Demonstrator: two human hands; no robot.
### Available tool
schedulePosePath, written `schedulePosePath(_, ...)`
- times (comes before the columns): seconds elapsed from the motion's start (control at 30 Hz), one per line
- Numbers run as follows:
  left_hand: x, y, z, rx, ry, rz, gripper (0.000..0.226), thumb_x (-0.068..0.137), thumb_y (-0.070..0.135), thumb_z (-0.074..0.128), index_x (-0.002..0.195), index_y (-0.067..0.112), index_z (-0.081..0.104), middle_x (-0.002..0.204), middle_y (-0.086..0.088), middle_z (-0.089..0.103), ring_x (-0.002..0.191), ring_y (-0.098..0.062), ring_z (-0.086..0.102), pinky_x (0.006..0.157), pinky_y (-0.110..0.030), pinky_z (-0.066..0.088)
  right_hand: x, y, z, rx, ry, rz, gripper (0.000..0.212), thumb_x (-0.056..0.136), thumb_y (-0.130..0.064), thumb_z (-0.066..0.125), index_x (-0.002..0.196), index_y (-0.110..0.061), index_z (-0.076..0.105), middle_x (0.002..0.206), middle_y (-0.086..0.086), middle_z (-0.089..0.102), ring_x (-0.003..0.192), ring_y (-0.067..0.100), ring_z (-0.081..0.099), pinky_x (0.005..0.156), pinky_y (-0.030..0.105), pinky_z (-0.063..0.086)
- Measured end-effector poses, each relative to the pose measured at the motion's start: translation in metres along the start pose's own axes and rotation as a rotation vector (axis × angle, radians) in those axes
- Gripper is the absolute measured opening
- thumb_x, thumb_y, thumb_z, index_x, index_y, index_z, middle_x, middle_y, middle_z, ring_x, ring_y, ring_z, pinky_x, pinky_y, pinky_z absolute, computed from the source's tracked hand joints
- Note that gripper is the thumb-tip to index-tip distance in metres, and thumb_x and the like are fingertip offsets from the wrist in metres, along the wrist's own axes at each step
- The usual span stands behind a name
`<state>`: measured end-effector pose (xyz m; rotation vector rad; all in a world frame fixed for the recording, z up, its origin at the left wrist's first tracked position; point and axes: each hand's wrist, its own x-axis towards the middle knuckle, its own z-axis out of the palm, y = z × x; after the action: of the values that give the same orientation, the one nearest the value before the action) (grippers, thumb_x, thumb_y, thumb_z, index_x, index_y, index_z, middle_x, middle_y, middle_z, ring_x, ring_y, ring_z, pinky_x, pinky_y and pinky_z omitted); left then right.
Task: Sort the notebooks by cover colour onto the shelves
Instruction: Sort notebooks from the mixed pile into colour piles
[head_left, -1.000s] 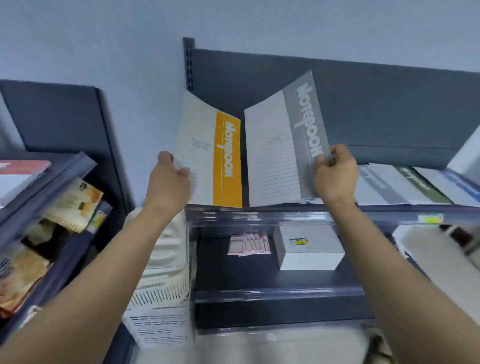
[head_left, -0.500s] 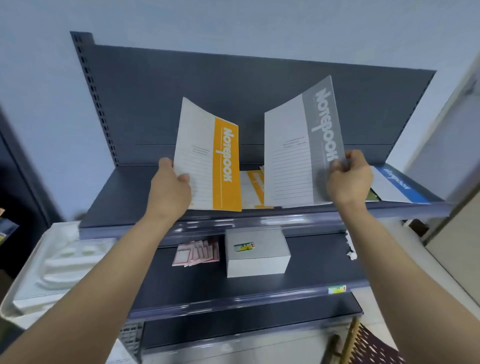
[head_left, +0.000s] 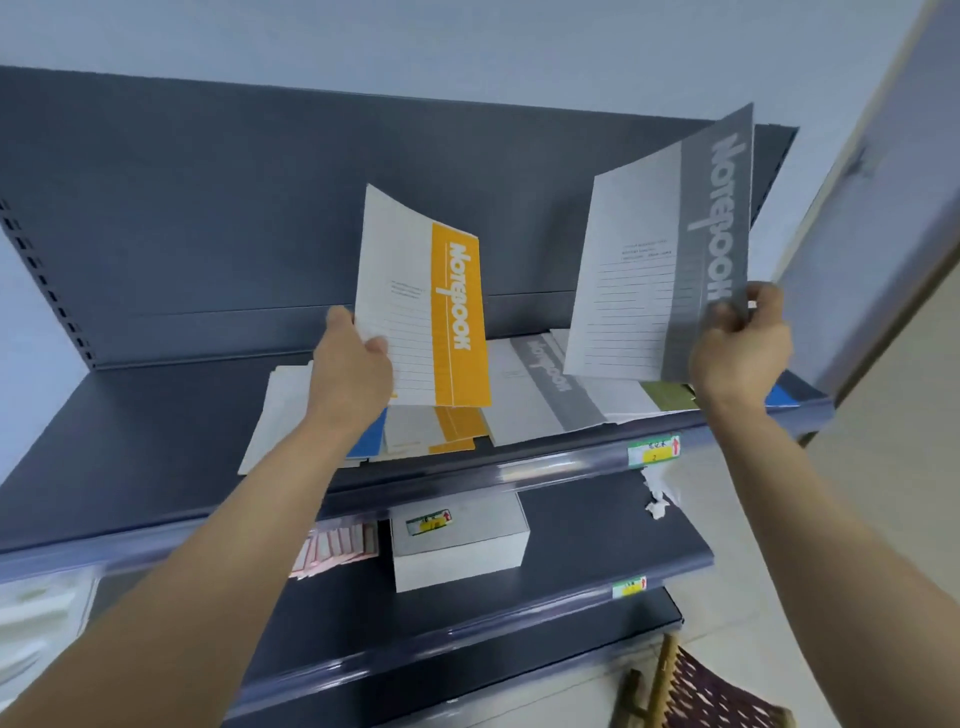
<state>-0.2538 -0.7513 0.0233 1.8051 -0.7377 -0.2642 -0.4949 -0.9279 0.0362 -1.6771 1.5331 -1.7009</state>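
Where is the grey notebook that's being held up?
Head view, upper right: the right hand pinches the grey-and-white paper notebook by its lower corner, above another grey-banded notebook lying on the dark metal shelf.

- I see left hand (head_left: 350, 371) gripping orange notebook (head_left: 441, 317) upright over top shelf (head_left: 130, 441)
- right hand (head_left: 740, 348) pinches grey notebook (head_left: 675, 260), held higher, far right
- loose notebooks (head_left: 545, 384) lie flat beneath both
- white box (head_left: 457, 545) one level down

- The left notebook (head_left: 421, 312) and right notebook (head_left: 660, 270) hung above a pile (head_left: 540, 395) on the top shelf (head_left: 156, 441).
- A box (head_left: 457, 545) sat on the lower shelf (head_left: 597, 535), cards (head_left: 337, 548) just left.
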Motion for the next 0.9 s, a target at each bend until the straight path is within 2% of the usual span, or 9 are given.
schedulePosePath(0.13,0.019,0.009,0.034,0.035,-0.052,0.026,0.007,0.101,0.010,0.039,0.106,0.012,0.035,0.127,-0.008,0.053,0.094,-0.015,0.051,0.050,-0.015,0.038,0.027,0.018,0.004,-0.019,0.051,0.021,0.020,0.091,-0.006,0.039,0.103,-0.016,0.051,0.082,0.006,0.051,0.072,0.023,0.044,0.061,0.026,0.032)
schedulePosePath(0.23,0.031,0.012,0.052,0.049,-0.067,0.018,0.009,0.101,0.010,0.039,0.109,0.011,0.036,0.128,-0.009,0.053,0.094,-0.016,0.051,0.051,-0.016,0.037,0.037,0.033,0.012,-0.057,-0.002,0.051,0.022,0.091,-0.005,0.040,0.108,-0.008,0.054,0.084,0.007,0.054,0.076,0.024,0.048,0.063,0.026,0.033)
schedulePosePath(0.37,0.048,0.014,0.068,0.073,-0.031,-0.012,0.016,0.100,0.009,0.039,0.116,0.006,0.038,0.129,-0.010,0.053,0.093,-0.016,0.051,0.051,-0.015,0.036,0.046,0.048,0.040,-0.081,-0.131,0.076,0.021,0.091,-0.005,0.043,0.110,-0.004,0.054,0.086,0.007,0.054,0.080,0.026,0.048,0.069,0.032,0.037)
schedulePosePath(0.47,0.056,0.013,0.076,0.083,0.034,-0.042,0.007,0.100,0.009,0.040,0.107,0.009,0.036,0.120,-0.008,0.054,0.089,-0.015,0.050,0.050,-0.015,0.035,0.055,0.060,0.068,-0.079,-0.250,0.066,0.020,0.093,-0.006,0.044,0.109,-0.003,0.054,0.090,0.010,0.056,0.082,0.024,0.047,0.068,0.026,0.032)
schedulePosePath(0.6,0.061,0.010,0.091,0.097,0.139,-0.135,0.020,0.100,0.010,0.041,0.120,0.005,0.040,0.122,-0.009,0.053,0.093,-0.017,0.048,0.066,-0.026,0.040,0.066,0.074,0.101,-0.087,-0.442,0.035,0.011,0.093,-0.005,0.046,0.100,-0.004,0.054,0.091,0.009,0.056,0.080,0.026,0.049,0.069,0.028,0.035)
schedulePosePath(0.73,0.057,0.005,0.105,0.119,0.218,-0.189,0.023,0.100,0.010,0.041,0.121,0.003,0.039,0.110,-0.005,0.050,0.091,-0.020,0.048,0.057,-0.023,0.037,0.070,0.086,0.129,-0.110,-0.630,-0.001,0.008,0.095,-0.006,0.045,0.100,-0.006,0.052,0.090,0.006,0.053,0.080,0.025,0.050,0.066,0.025,0.032)
schedulePosePath(0.83,0.051,-0.002,0.108,0.122,0.271,-0.229,0.024,0.099,0.009,0.040,0.122,0.003,0.039,0.107,-0.005,0.049,0.091,-0.022,0.049,0.064,-0.029,0.039,0.069,0.095,0.145,-0.136,-0.729,0.001,0.017,0.096,-0.007,0.044,0.109,-0.002,0.053,0.098,0.012,0.060,0.080,0.023,0.049,0.067,0.026,0.033)
schedulePosePath(0.9,0.046,-0.007,0.106,0.131,0.309,-0.258,0.023,0.099,0.009,0.040,0.122,0.004,0.038,0.108,-0.005,0.048,0.091,-0.023,0.049,0.062,-0.028,0.040,0.067,0.099,0.154,-0.131,-0.768,0.006,0.017,0.096,-0.007,0.043,0.110,-0.002,0.053,0.105,0.018,0.062,0.080,0.024,0.049,0.067,0.027,0.033)
